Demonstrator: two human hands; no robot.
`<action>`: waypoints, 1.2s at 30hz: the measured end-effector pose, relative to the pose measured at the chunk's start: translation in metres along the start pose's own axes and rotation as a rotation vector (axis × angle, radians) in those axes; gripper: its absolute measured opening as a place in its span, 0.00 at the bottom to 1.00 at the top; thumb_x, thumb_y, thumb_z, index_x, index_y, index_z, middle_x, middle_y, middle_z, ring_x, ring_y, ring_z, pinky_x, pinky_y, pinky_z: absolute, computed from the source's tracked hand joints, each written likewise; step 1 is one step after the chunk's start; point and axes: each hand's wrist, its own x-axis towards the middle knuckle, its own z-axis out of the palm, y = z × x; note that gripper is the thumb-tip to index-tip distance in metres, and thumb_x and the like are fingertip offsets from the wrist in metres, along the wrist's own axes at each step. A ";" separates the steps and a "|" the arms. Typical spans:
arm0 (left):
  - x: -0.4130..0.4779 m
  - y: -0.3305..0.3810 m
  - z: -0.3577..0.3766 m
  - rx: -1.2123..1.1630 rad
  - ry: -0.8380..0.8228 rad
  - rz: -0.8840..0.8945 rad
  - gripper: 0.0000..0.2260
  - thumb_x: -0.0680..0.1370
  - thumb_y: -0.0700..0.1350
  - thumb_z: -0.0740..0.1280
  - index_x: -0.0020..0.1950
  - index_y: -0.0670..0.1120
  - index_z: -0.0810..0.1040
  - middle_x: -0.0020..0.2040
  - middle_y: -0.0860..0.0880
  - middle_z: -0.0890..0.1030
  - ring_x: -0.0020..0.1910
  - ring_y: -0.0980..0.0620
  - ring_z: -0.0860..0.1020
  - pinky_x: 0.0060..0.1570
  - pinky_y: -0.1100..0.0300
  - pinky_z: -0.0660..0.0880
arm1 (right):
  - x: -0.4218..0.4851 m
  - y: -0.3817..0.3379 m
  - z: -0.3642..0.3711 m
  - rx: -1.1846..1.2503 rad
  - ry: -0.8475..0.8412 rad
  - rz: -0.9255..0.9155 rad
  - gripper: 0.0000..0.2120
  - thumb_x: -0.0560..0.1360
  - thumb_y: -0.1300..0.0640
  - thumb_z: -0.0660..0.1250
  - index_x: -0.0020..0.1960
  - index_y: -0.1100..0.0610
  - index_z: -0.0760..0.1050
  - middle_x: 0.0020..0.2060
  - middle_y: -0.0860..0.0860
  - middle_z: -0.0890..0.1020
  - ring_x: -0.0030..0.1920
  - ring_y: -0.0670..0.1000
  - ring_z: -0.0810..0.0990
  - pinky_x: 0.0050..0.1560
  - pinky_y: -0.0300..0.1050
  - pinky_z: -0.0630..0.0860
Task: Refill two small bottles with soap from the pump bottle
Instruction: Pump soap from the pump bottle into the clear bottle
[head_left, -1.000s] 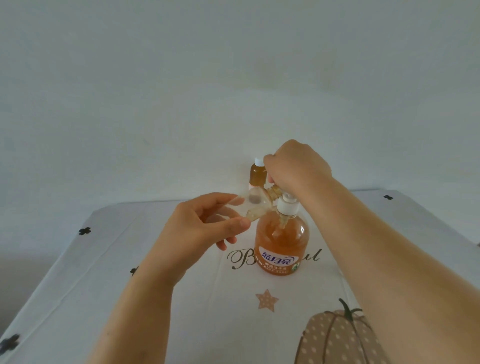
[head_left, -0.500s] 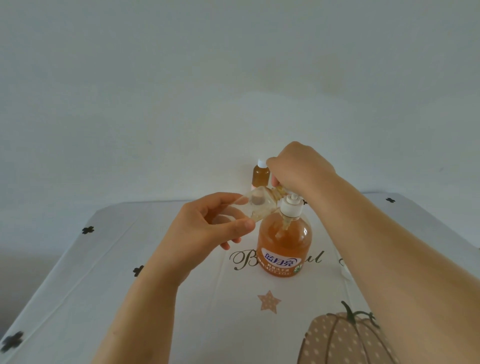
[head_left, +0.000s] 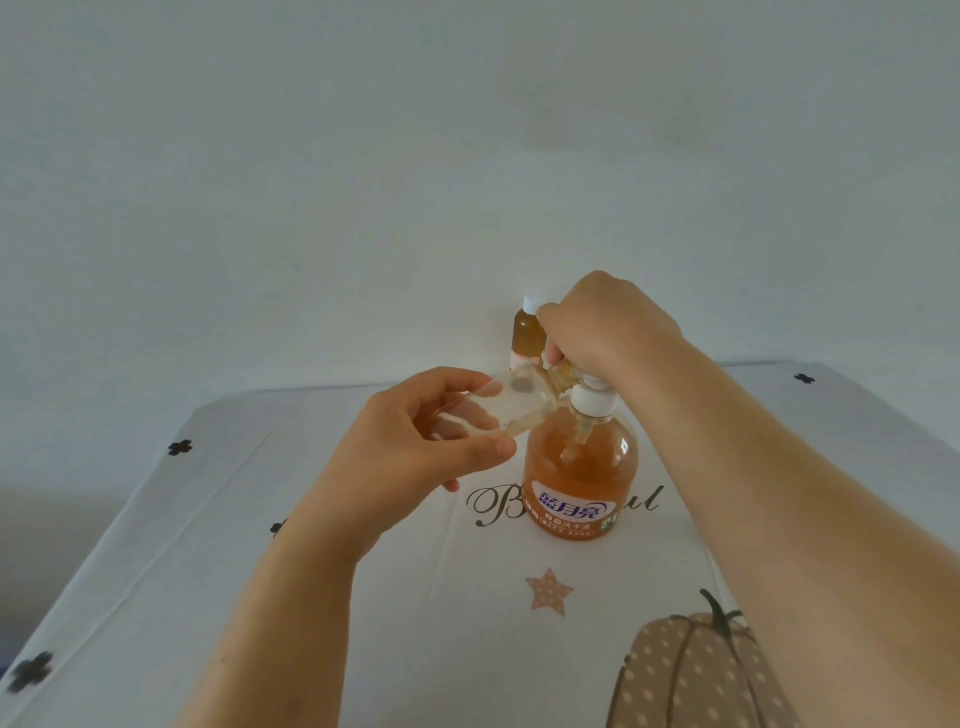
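My left grip (head_left: 415, 441) pinches the clear small bottle (head_left: 511, 408), its long axis nearly level and its mouth pointing right toward the pump bottle (head_left: 579, 467). My right grip (head_left: 608, 327) clenches that bottle's top.

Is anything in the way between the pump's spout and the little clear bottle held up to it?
Nothing visible. The left hand holds the small clear bottle tilted, mouth at the spout of the pump bottle; the right hand grips its pump head. The filled small bottle stands behind them.

Pump bottle (head_left: 579, 467) orange, white collar; tablecloth (head_left: 363, 597) white, black clovers, dotted tan pumpkin, star.
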 end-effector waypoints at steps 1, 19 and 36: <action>-0.001 0.001 0.000 0.002 0.004 0.006 0.16 0.68 0.40 0.78 0.53 0.53 0.82 0.44 0.51 0.84 0.36 0.58 0.80 0.34 0.65 0.75 | 0.000 0.000 0.000 0.009 -0.001 0.001 0.11 0.75 0.57 0.61 0.43 0.56 0.83 0.39 0.52 0.82 0.36 0.52 0.78 0.33 0.44 0.67; -0.003 0.004 0.002 -0.023 0.029 0.045 0.16 0.68 0.41 0.78 0.54 0.53 0.82 0.44 0.50 0.84 0.34 0.56 0.79 0.35 0.65 0.76 | 0.010 -0.003 -0.004 0.057 0.012 0.010 0.14 0.77 0.55 0.62 0.47 0.60 0.84 0.38 0.55 0.86 0.30 0.53 0.78 0.36 0.44 0.74; -0.002 0.005 0.002 -0.054 -0.004 0.006 0.12 0.72 0.37 0.74 0.54 0.47 0.82 0.39 0.49 0.83 0.32 0.53 0.79 0.29 0.67 0.73 | 0.013 0.004 0.006 0.034 0.004 -0.035 0.14 0.78 0.53 0.61 0.45 0.57 0.83 0.38 0.52 0.83 0.37 0.53 0.80 0.35 0.44 0.71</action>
